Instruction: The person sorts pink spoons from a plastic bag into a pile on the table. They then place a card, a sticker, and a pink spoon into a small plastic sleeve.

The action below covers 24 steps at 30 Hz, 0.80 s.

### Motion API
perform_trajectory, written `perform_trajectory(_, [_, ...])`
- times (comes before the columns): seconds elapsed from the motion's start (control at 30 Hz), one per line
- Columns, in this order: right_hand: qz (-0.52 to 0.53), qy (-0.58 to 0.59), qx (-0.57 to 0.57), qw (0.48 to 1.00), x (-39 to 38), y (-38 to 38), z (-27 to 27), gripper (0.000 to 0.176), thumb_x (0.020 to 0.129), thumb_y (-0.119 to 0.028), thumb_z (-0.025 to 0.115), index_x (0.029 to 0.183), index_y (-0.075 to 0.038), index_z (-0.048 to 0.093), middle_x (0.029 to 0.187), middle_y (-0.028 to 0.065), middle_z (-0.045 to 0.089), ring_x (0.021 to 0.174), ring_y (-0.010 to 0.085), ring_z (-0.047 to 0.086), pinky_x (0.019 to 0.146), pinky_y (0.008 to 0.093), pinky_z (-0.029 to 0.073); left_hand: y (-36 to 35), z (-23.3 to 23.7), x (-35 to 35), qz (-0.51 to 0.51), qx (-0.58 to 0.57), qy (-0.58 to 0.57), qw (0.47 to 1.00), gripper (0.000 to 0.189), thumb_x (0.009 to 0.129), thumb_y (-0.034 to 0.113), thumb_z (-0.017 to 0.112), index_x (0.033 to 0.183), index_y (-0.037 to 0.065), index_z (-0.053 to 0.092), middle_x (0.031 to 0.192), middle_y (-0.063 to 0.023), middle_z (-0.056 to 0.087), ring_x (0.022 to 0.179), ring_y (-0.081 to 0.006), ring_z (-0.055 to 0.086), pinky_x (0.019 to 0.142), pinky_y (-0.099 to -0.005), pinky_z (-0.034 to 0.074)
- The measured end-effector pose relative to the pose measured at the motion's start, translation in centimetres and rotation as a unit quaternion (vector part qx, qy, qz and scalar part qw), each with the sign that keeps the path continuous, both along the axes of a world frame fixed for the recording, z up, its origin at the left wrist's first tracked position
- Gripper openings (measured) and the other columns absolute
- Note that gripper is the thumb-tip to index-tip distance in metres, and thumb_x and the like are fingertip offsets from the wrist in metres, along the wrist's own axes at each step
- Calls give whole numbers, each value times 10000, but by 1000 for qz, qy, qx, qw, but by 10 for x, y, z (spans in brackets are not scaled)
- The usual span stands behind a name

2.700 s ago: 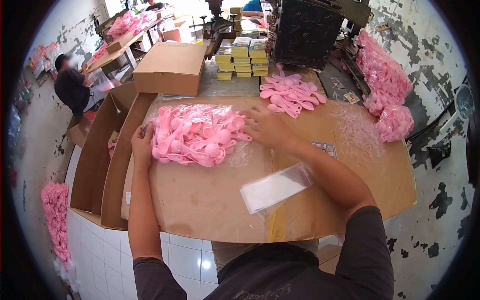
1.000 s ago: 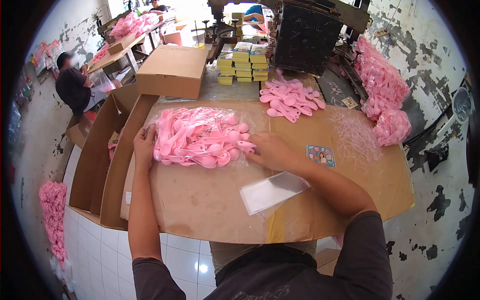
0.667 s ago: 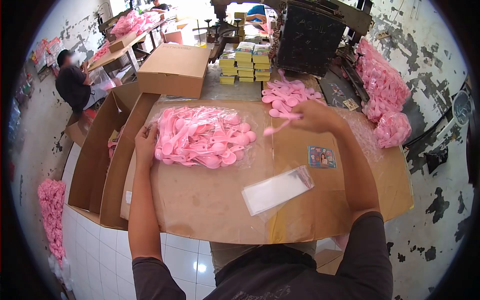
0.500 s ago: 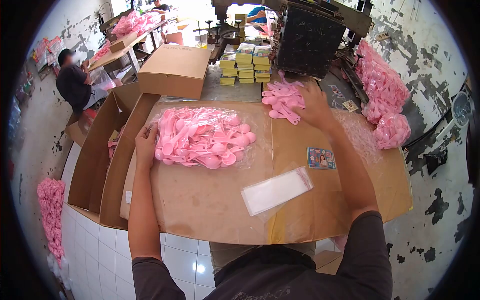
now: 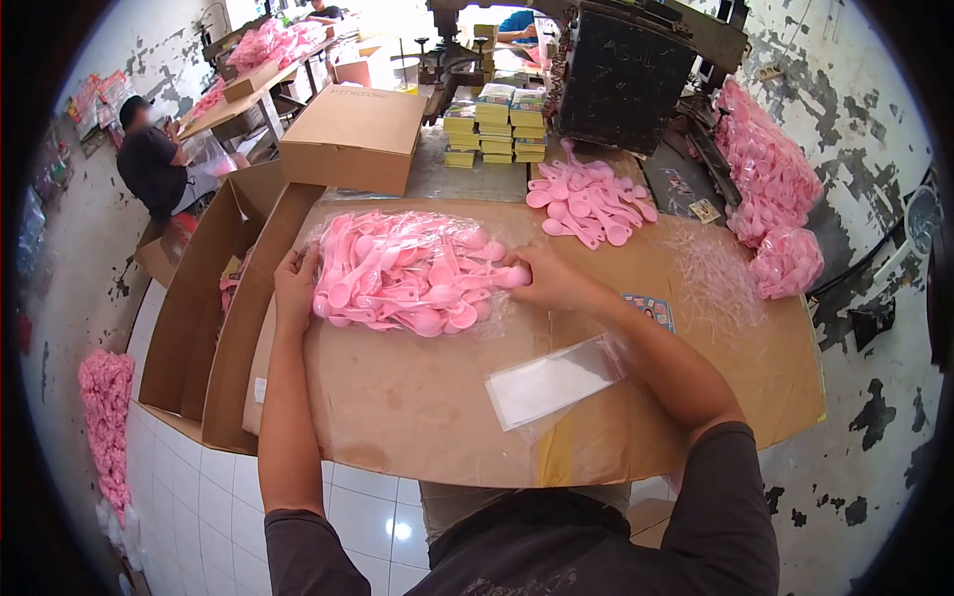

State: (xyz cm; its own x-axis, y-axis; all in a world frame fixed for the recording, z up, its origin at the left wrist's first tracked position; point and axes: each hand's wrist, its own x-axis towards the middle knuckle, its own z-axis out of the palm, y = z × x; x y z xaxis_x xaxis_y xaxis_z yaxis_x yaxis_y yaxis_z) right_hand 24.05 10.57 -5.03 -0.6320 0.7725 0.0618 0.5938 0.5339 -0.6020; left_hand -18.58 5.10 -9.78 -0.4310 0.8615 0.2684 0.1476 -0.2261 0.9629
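Note:
A clear plastic bag full of pink spoons (image 5: 402, 273) lies on the cardboard-covered table (image 5: 397, 407). My left hand (image 5: 295, 283) grips the bag's left edge. At the bag's right end, my right hand (image 5: 547, 278) is closed on one or more pink spoons, their bowls showing at my fingertips. Beyond it is a loose pile of pink spoons (image 5: 591, 204). Nearer to me lie flat clear plastic sleeves (image 5: 555, 382). A printed card stack (image 5: 651, 311) is partly hidden behind my right forearm.
Open cardboard boxes (image 5: 199, 308) stand at the left, a closed box (image 5: 353, 134) at the back left. Stacked yellow-edged cards (image 5: 495, 124) and a black machine block (image 5: 624, 79) are at the back. Bagged spoons (image 5: 770, 169) stand right. Another person (image 5: 151, 159) sits far left.
My right hand has moved from the loose pile toward me and left, to the bag's right end, and now holds pink spoons. My left hand stays at the bag's left edge.

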Motion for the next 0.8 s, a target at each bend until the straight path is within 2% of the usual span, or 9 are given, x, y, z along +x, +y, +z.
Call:
perform_trajectory(0.1, [-3,-4,78,997,8,-11,4,376,774,-173,774,1106,-27,675,1098,158,633,1010,288,639,851,382,527,-1,3,2,-3,-17,-9,1000,247,1016,190,648,1136,-23,683,969,-20,699,833,-66,596,730,-223,471])
perform_trajectory(0.2, [50,52,118,990,10,-3,-3,367,779,-191,773,1096,-36,676,1046,144,672,912,261,667,785,366,535,-3,6,7,1,-12,-19,1000,246,1015,191,650,1130,-24,682,964,-22,697,836,-72,597,731,-228,471])
perform_trajectory(0.3, [-21,16,-73,997,17,9,22,360,790,-210,768,1091,-35,677,1016,125,689,887,229,673,788,342,528,0,0,0,-4,-9,-13,1000,246,1017,188,646,1133,-27,680,971,-27,699,844,-79,603,740,-231,478])
perform_trajectory(0.4, [-19,96,-43,994,23,13,28,343,798,-247,786,1043,-29,688,969,114,688,881,207,668,782,336,521,0,0,0,-5,-7,-8,1000,254,1018,188,643,1142,-31,680,994,-37,706,857,-84,613,756,-235,486])
perform_trajectory(0.5, [30,31,-36,998,13,-7,30,364,807,-279,803,1036,-19,694,948,120,686,872,215,663,769,348,519,-2,5,4,-15,-7,-15,1000,258,1017,191,644,1139,-34,679,1005,-41,707,868,-87,617,770,-238,490])
perform_trajectory(0.6, [25,62,76,995,12,7,-16,395,821,-326,812,1043,-20,698,919,116,681,841,222,653,753,355,512,-1,1,0,-14,-8,0,1000,268,1015,191,646,1150,-38,676,1019,-47,711,879,-90,621,775,-242,491])
perform_trajectory(0.7, [61,-83,-49,993,30,0,57,390,827,-337,809,1023,-17,701,918,124,675,841,233,642,765,361,506,-2,3,3,-9,-7,-6,1000,276,1013,187,647,1164,-42,672,1028,-51,713,885,-92,624,775,-239,492])
perform_trajectory(0.77, [88,-123,-44,988,64,30,64,401,815,-364,814,987,-19,704,914,133,669,871,228,632,780,365,500,-3,5,5,-7,-7,-1,1000,278,1012,185,647,1170,-43,671,1028,-53,713,885,-92,625,772,-237,491])
perform_trajectory(0.8, [40,-129,-47,990,81,39,73,381,822,-357,801,967,-18,708,947,143,679,879,244,643,775,377,502,-3,6,5,-6,-6,1,1000,280,1011,183,647,1173,-44,671,1028,-53,713,885,-92,625,771,-236,490])
